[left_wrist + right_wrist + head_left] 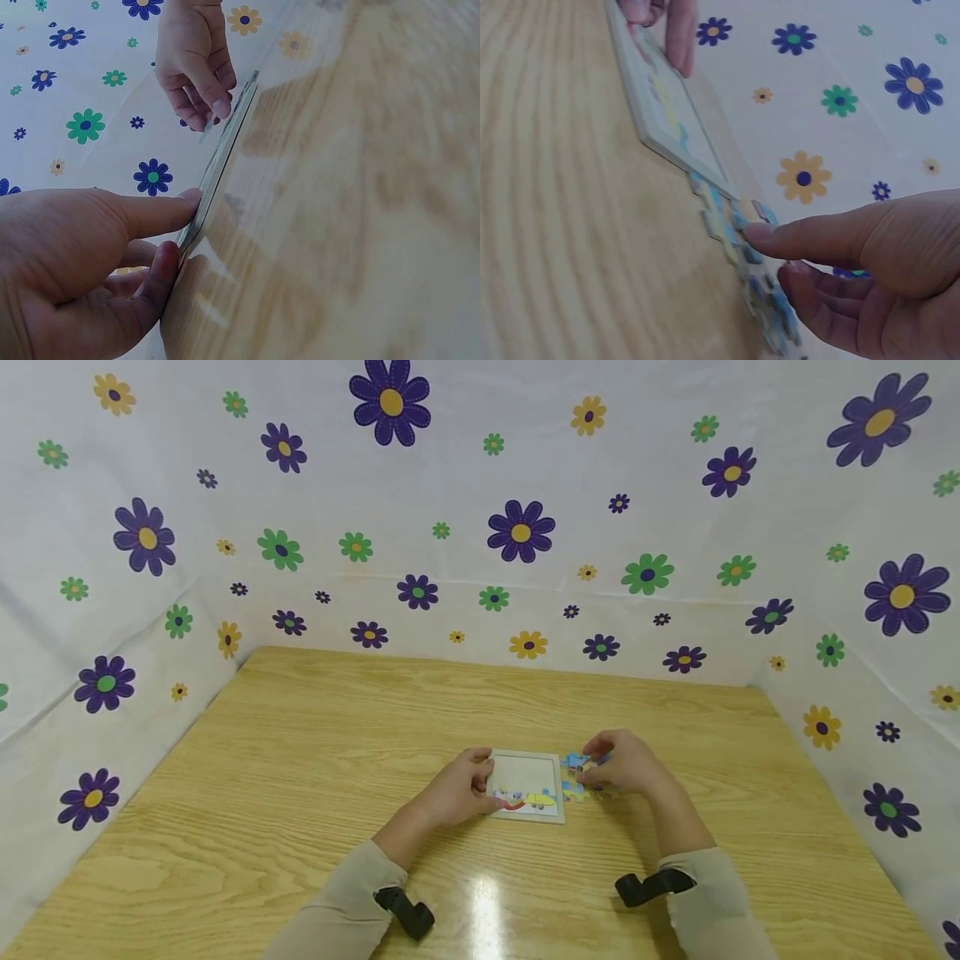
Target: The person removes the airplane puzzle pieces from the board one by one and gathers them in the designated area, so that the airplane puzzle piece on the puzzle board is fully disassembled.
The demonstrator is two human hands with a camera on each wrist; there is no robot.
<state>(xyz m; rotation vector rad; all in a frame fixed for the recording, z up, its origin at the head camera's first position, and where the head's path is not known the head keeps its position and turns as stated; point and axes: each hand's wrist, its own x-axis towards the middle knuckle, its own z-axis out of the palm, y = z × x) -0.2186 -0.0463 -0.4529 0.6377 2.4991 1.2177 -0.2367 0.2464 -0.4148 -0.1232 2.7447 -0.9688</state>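
A square puzzle tray (560, 785) with a pale rim lies on the table, its printed picture showing along the near side. My left hand (459, 787) grips its left edge; in the left wrist view the thumb (161, 214) lies on the rim and a curled finger meets the side. Just right of the tray, my right hand (626, 766) pinches a jigsaw piece (742, 214) between thumb and fingers, partly hidden by them. Beneath and around that hand lie several loose blue and yellow jigsaw pieces (572, 791), some overlapping in the right wrist view.
The wood-grain table (337, 727) spreads out around the tray. A white flower-print cloth (450, 485) hangs behind and along both sides. Each forearm wears a black strap (652, 887) over its light sleeve.
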